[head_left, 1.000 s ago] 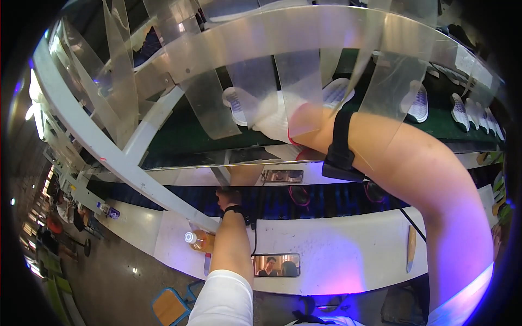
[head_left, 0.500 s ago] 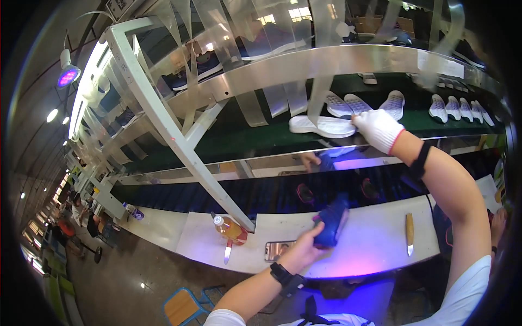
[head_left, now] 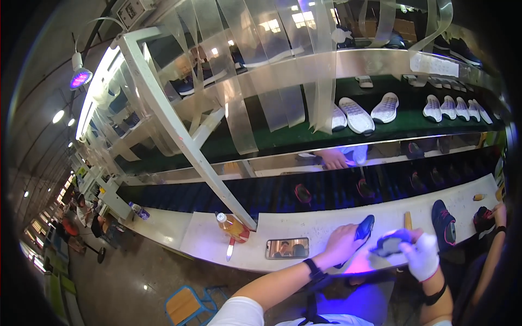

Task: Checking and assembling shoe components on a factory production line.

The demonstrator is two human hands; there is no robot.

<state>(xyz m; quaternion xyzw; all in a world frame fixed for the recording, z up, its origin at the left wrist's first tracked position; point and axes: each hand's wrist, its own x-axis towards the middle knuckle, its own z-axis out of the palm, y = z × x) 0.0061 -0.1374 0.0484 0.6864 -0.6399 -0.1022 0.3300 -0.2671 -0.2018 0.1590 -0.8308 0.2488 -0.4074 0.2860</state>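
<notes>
My left hand (head_left: 340, 244) grips a dark blue shoe (head_left: 364, 228) that lies on the white workbench (head_left: 326, 223). My right hand (head_left: 423, 256), in a white glove, holds a dark grey-blue shoe part (head_left: 387, 244) just right of that shoe, under violet light. The two hands are close together at the bench's front edge. A wooden-handled tool (head_left: 408, 219) lies just behind them.
A phone (head_left: 287, 248), a bottle of yellow liquid (head_left: 230, 225) and a red-handled blade (head_left: 230, 249) lie to the left. Another dark shoe (head_left: 443, 224) stands to the right, near a co-worker's hand (head_left: 497, 214). White soles (head_left: 356, 116) ride the green upper belt; a person's hand (head_left: 331, 158) shows behind the lower one.
My right hand has come down from the upper belt to the bench and now holds a dark shoe part. My left hand has set the blue shoe down on the bench, still gripping it.
</notes>
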